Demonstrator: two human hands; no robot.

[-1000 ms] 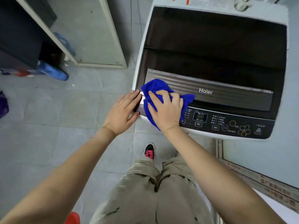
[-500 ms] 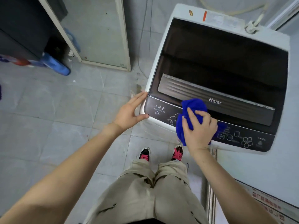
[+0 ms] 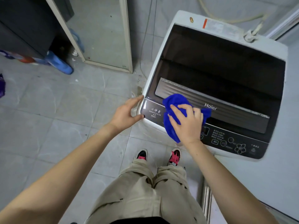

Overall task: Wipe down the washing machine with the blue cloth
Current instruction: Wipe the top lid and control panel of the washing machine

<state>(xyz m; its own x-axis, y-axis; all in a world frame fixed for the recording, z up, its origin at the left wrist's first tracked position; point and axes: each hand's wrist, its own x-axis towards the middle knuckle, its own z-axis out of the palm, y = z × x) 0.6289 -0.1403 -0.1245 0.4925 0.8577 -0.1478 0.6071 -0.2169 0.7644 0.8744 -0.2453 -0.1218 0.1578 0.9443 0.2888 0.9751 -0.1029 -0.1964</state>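
A white top-loading washing machine [image 3: 224, 28] with a dark lid and a dark control panel stands at the right. The blue cloth [image 3: 175, 101] lies bunched on the left-centre of the control panel, partly hanging over the front edge. My right hand [image 3: 186, 122] presses flat on the cloth, fingers spread over it. My left hand [image 3: 125, 113] grips the machine's front left corner, thumb on the panel's edge. The panel's buttons show to the right of the cloth.
A framed mirror or door panel [image 3: 103, 33] leans on the wall at the upper left. A blue bottle [image 3: 59, 63] lies on the tiled floor beside a dark cabinet [image 3: 27, 25]. A hose [image 3: 249, 19] runs behind the machine. My shoes [image 3: 174, 156] stand at its front.
My right hand slid the cloth right along the control panel, then back a little to the left. The left hand stays on the front left corner. The view shifted slightly.
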